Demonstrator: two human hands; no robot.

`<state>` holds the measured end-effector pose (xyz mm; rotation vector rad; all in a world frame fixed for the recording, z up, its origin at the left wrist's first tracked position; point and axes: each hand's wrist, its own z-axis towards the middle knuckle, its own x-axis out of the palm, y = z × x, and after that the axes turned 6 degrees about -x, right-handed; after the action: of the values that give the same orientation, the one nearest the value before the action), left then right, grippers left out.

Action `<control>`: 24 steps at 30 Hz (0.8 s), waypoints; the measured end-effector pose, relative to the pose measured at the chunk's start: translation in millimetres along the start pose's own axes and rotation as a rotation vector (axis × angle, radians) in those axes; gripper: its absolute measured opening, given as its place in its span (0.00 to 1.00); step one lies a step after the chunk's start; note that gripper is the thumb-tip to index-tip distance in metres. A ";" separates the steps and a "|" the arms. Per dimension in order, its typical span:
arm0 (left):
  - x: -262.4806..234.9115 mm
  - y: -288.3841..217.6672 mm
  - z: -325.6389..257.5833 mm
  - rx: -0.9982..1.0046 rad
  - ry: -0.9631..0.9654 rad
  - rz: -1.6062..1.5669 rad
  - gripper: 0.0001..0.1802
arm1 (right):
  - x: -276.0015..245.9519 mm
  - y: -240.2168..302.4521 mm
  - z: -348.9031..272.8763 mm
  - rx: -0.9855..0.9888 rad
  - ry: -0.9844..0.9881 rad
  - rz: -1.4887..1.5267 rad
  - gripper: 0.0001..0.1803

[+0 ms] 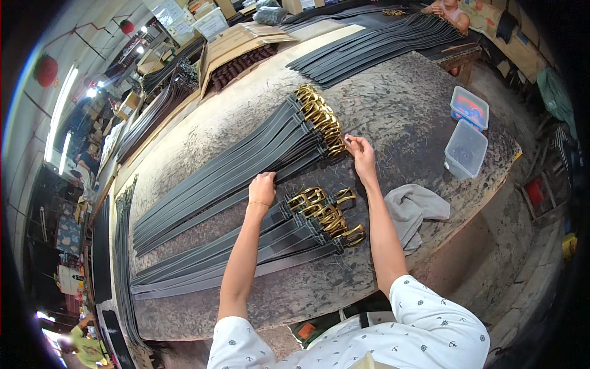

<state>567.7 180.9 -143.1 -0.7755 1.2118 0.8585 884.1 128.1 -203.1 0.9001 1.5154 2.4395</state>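
Observation:
A large row of dark grey belts [227,166] lies fanned across the table, with gold buckles [319,120] bunched at its far right end. My left hand [263,188] is closed at the near edge of this row, its fingers curled on a belt strap. My right hand [360,152] is just right of the buckles, thumb and fingers pinched together. What it pinches, if anything, is too small to make out. Nearer to me lies a second, smaller bundle of belts [246,255], its gold buckles [326,215] below and between my two hands.
A grey cloth [415,212] lies right of my right forearm. Two clear plastic tubs [467,150] stand near the table's right edge. More dark straps [375,49] and an open cardboard box [246,43] are at the far side. Another person [452,13] sits at the far right.

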 end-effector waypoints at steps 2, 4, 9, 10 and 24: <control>1.2 -2.6 0.5 0.014 -0.030 -0.015 0.21 | 1.3 2.0 -0.7 0.026 -0.023 0.061 0.12; 0.4 -9.2 2.0 -0.063 0.013 0.018 0.22 | -2.7 1.8 -0.2 0.052 -0.046 0.120 0.12; -0.7 -14.2 4.0 -0.092 0.003 0.087 0.17 | -12.2 2.5 4.7 0.068 -0.009 0.115 0.12; -3.3 -15.1 1.7 -0.123 0.015 0.097 0.18 | -13.7 8.0 5.1 0.098 -0.060 0.078 0.13; -48.4 0.5 -244.4 -0.595 -0.258 -0.108 0.26 | -43.3 -26.4 20.9 0.117 -0.195 0.142 0.18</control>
<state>449.1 -38.2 -141.0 -1.1518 0.6769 1.2081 925.7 139.5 -237.0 1.2675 1.5862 2.2926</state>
